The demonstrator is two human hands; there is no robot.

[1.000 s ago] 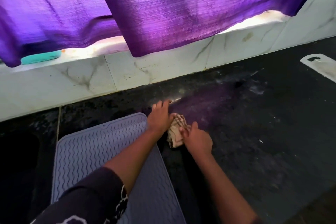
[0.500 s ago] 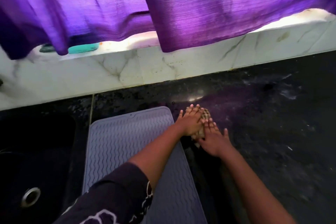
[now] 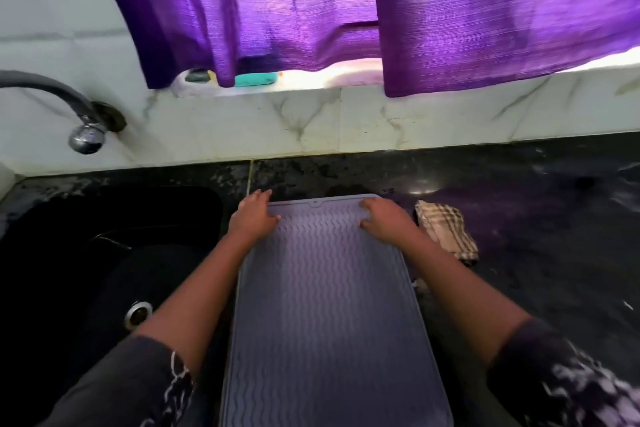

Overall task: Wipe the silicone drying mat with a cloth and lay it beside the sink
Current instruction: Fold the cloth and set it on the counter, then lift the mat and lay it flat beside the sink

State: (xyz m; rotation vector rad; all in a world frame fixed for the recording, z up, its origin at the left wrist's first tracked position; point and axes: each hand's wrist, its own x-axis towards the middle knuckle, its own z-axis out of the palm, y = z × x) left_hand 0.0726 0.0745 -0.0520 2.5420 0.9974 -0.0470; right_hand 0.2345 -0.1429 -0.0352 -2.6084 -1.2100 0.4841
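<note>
The mat (image 3: 325,305) lies flat on the dark counter (image 3: 536,270), just right of the sink (image 3: 104,236), so the task looks nearly finished; only a last straightening seems left. The left hand (image 3: 252,218) and right hand (image 3: 382,222) rest spread on its far corners, fingers apart, gripping nothing. The checked cloth (image 3: 446,229) lies crumpled beside the mat. The mat is a soft grey-blue rectangle, wavy-ribbed, with rounded corners.
</note>
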